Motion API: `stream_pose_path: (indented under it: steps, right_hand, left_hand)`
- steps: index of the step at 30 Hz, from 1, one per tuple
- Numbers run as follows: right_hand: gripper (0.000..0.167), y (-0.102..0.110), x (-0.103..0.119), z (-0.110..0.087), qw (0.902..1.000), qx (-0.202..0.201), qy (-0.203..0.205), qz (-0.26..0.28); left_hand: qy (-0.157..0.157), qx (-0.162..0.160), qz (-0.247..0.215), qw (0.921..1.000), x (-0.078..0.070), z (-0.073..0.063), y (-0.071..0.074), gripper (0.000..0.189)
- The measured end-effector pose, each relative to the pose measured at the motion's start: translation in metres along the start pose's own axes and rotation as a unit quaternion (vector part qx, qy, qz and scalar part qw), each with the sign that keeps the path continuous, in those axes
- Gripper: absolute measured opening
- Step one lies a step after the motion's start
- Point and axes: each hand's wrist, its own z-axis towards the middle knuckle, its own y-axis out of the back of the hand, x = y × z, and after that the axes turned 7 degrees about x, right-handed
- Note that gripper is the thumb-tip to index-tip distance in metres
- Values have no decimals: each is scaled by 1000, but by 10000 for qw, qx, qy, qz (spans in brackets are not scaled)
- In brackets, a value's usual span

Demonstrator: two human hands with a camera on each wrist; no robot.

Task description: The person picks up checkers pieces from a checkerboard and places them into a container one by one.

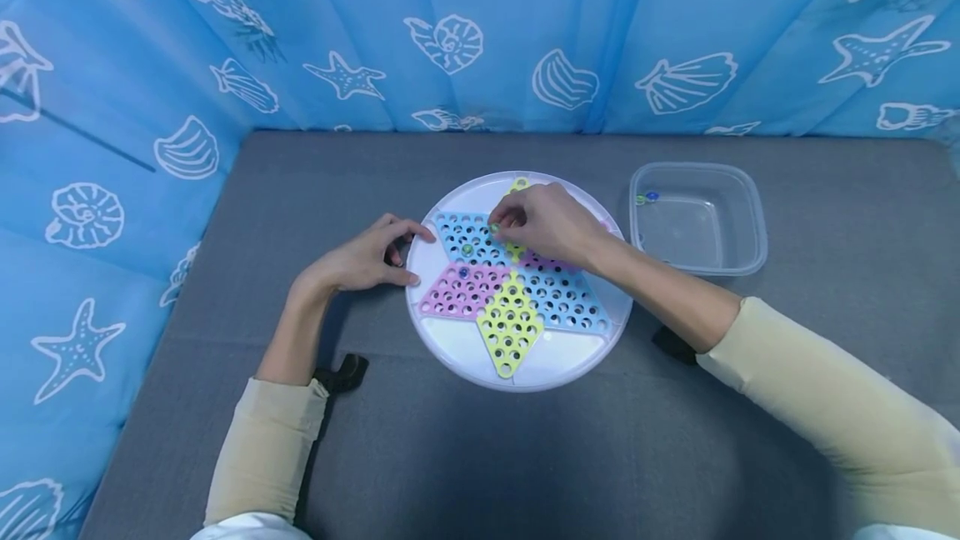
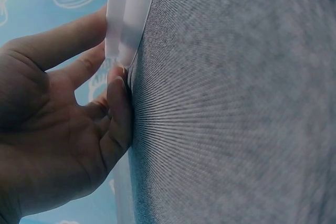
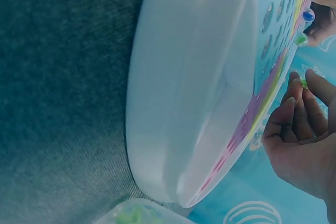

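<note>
A round white Chinese checkers board (image 1: 551, 347) carries a star of blue, pink and yellow perforated sections. Over its upper part, my right hand (image 1: 553, 223) pinches a green marble (image 1: 495, 228) between thumb and fingertips. The right wrist view shows this green marble (image 3: 304, 83) held close over the perforated surface. One green marble (image 1: 467, 250) sits in a blue section, and a blue marble (image 1: 463, 272) sits in the pink section below it. At the board's left edge, my left hand (image 1: 367, 255) touches the rim with thumb and forefinger spread apart; its other fingers bend beneath.
Right of the board stands a clear plastic container (image 1: 738, 261) with a few marbles (image 1: 653, 197) at its left side. Grey cloth (image 1: 525, 465) covers the table. A blue curtain with white shell prints (image 1: 495, 40) hangs behind and along the left.
</note>
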Motion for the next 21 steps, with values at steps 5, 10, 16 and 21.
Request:
stream_pose_path:
  steps: [5, 10, 16, 21]
  right_hand:
    - [15, 4, 1, -7, 9998, -58, 103, 128]
    - [16, 7, 0, -14, 9995, -169, 170, 186]
    - [18, 9, -6, -24, 9995, -237, 124, 192]
    - [17, 13, -10, -30, 9989, -263, 228, 324]
  left_hand:
    - [82, -11, -30, 10000, 0, 1, -1, 58]
    - [54, 19, -47, 10000, 0, 0, -1, 58]
    - [-1, 58, -91, 9999, 0, -1, 0, 58]
    - [24, 36, -99, 9999, -1, -1, 0, 58]
